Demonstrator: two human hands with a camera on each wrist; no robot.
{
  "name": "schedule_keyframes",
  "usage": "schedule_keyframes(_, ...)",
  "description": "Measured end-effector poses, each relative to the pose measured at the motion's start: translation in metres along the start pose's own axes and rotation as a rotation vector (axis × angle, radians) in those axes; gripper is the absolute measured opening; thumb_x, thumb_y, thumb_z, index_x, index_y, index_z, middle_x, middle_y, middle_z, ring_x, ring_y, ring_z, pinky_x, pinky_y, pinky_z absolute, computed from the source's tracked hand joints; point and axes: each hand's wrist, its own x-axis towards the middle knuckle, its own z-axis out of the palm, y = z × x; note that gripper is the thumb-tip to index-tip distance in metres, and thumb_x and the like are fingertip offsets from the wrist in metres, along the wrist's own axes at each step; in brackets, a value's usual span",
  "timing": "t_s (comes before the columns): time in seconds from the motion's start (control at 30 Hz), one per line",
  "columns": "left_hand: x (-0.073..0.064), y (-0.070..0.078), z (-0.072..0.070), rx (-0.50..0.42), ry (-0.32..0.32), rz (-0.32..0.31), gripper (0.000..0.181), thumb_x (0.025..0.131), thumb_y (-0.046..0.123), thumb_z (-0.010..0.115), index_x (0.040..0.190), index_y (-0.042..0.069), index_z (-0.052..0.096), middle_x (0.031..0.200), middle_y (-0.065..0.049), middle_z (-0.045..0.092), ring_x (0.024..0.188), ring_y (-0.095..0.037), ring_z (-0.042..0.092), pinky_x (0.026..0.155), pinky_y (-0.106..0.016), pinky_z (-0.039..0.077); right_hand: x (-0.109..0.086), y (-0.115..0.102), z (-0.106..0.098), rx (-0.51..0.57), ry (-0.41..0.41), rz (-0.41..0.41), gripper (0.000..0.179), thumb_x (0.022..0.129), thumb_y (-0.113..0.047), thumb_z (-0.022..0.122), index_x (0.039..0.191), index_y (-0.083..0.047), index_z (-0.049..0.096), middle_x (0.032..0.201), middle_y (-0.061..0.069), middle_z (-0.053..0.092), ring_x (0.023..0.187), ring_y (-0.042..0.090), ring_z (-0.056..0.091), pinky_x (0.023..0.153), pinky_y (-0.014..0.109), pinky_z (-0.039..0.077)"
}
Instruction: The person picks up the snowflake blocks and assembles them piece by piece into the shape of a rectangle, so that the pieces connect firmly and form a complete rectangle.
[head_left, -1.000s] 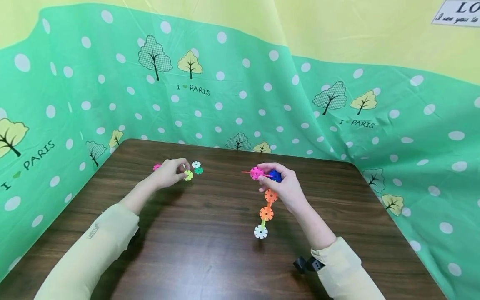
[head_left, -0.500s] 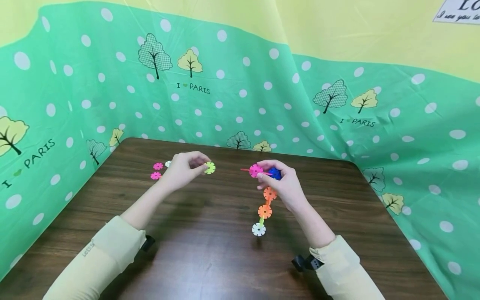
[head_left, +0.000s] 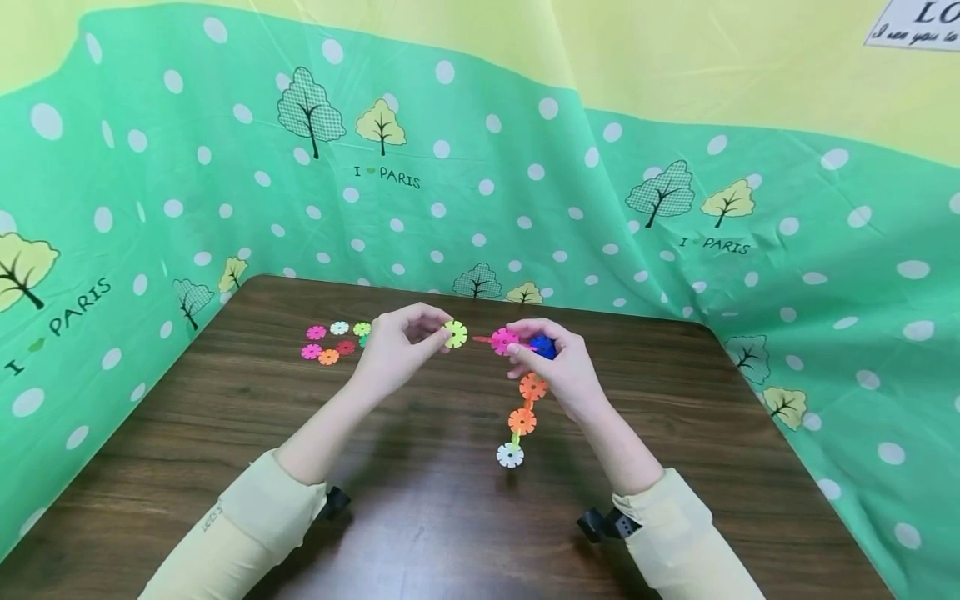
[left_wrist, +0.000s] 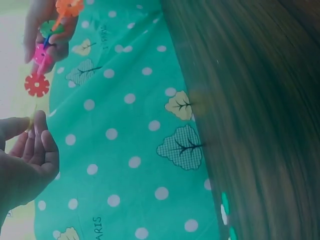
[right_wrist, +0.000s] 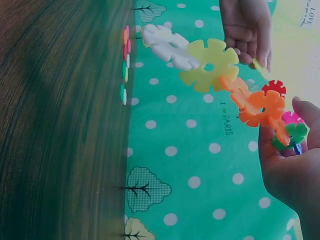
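In the head view my left hand (head_left: 397,352) pinches a yellow-green snowflake disc (head_left: 455,334) between thumb and fingers, above the table. Opposite it, my right hand (head_left: 564,367) grips a chain of interlocking snowflake discs near its pink disc (head_left: 503,342) and blue disc (head_left: 542,347). A red disc (left_wrist: 37,85) forms the chain's end facing my left hand, with a small gap to the yellow-green one. From the right hand the chain hangs down through orange discs (head_left: 522,422) and a yellow one (right_wrist: 210,66) to a white disc (head_left: 510,456). My right fingers partly hide a green disc (right_wrist: 292,135).
Several loose discs, among them a pink one (head_left: 311,352), an orange one (head_left: 328,357) and a white one (head_left: 340,327), lie at the back left of the brown wooden table (head_left: 420,517). A green dotted curtain (head_left: 465,217) hangs behind the table.
My left hand has lifted the yellow-green disc from the loose discs and carried it right, close to the chain. My right hand has shifted slightly left with the chain.
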Motion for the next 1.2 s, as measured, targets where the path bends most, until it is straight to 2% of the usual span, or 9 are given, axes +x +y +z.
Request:
schedule_keyframes(0.13, -0.004, 0.015, 0.003, -0.01, -0.003, -0.003, 0.014, 0.086, 0.006, 0.068, 0.099, 0.002, 0.068, 0.081, -0.014, 0.07, 0.072, -0.027, 0.068, 0.06, -0.022, 0.049, 0.001, 0.001, 0.001, 0.002, -0.002, -0.016, 0.032, 0.084, -0.004, 0.069, 0.114, 0.005, 0.06, 0.097, 0.013, 0.061, 0.072, 0.025, 0.067, 0.065, 0.041, 0.057)
schedule_keyframes(0.27, -0.009, 0.034, 0.004, -0.013, -0.028, -0.008, 0.014, 0.086, 0.002, 0.066, 0.1, -0.002, 0.067, 0.083, -0.017, 0.07, 0.073, -0.027, 0.067, 0.063, -0.023, 0.051, 0.001, 0.002, 0.002, -0.01, -0.004, -0.008, 0.032, 0.083, -0.005, 0.071, 0.112, 0.002, 0.062, 0.1, 0.014, 0.063, 0.076, 0.025, 0.067, 0.067, 0.043, 0.057)
schedule_keyframes(0.33, -0.01, 0.036, 0.004, -0.014, -0.035, -0.003, 0.014, 0.086, 0.002, 0.066, 0.1, -0.002, 0.067, 0.084, -0.017, 0.07, 0.073, -0.028, 0.067, 0.064, -0.024, 0.052, 0.001, 0.001, 0.003, -0.022, -0.004, -0.002, 0.031, 0.082, -0.005, 0.072, 0.111, 0.002, 0.062, 0.099, 0.013, 0.064, 0.077, 0.026, 0.068, 0.068, 0.044, 0.057)
schedule_keyframes(0.57, -0.004, 0.001, 0.012, -0.002, -0.039, 0.061, 0.014, 0.084, 0.014, 0.072, 0.098, 0.011, 0.071, 0.081, -0.001, 0.072, 0.069, -0.016, 0.067, 0.061, -0.027, 0.054, 0.002, -0.003, 0.004, -0.119, 0.023, 0.029, 0.034, 0.077, -0.012, 0.078, 0.108, -0.003, 0.068, 0.09, 0.012, 0.069, 0.073, 0.025, 0.069, 0.07, 0.04, 0.057)
schedule_keyframes(0.73, -0.005, 0.001, 0.015, 0.018, -0.018, 0.107, 0.015, 0.083, 0.014, 0.073, 0.098, 0.011, 0.072, 0.082, 0.0, 0.072, 0.067, -0.014, 0.066, 0.059, -0.026, 0.053, 0.001, -0.006, 0.003, -0.188, 0.056, 0.037, 0.029, 0.077, -0.012, 0.078, 0.104, -0.004, 0.071, 0.087, 0.009, 0.07, 0.071, 0.022, 0.069, 0.068, 0.035, 0.057)
schedule_keyframes(0.87, -0.006, 0.001, 0.019, 0.018, -0.002, 0.119, 0.016, 0.083, 0.014, 0.073, 0.098, 0.01, 0.072, 0.084, -0.002, 0.073, 0.068, -0.017, 0.066, 0.059, -0.023, 0.052, -0.005, -0.02, 0.008, -0.248, 0.087, 0.025, 0.026, 0.078, -0.009, 0.077, 0.102, -0.002, 0.071, 0.086, 0.005, 0.071, 0.07, 0.017, 0.065, 0.063, 0.03, 0.055)
schedule_keyframes(1.03, -0.009, 0.001, 0.025, 0.005, 0.025, 0.126, 0.016, 0.082, 0.011, 0.073, 0.097, 0.007, 0.073, 0.085, -0.005, 0.073, 0.07, -0.016, 0.068, 0.063, -0.023, 0.054, -0.01, -0.031, 0.014, -0.285, 0.117, 0.021, 0.026, 0.077, -0.007, 0.077, 0.101, 0.002, 0.07, 0.082, 0.004, 0.07, 0.065, 0.012, 0.057, 0.054, 0.022, 0.047)
schedule_keyframes(1.2, -0.01, 0.002, 0.027, -0.003, 0.056, 0.158, 0.017, 0.081, 0.008, 0.073, 0.098, 0.004, 0.072, 0.087, -0.008, 0.073, 0.071, -0.017, 0.068, 0.065, -0.026, 0.056, -0.011, -0.032, 0.017, -0.297, 0.142, -0.013, 0.024, 0.076, -0.005, 0.078, 0.098, 0.0, 0.071, 0.081, 0.004, 0.069, 0.065, 0.011, 0.055, 0.052, 0.021, 0.044)
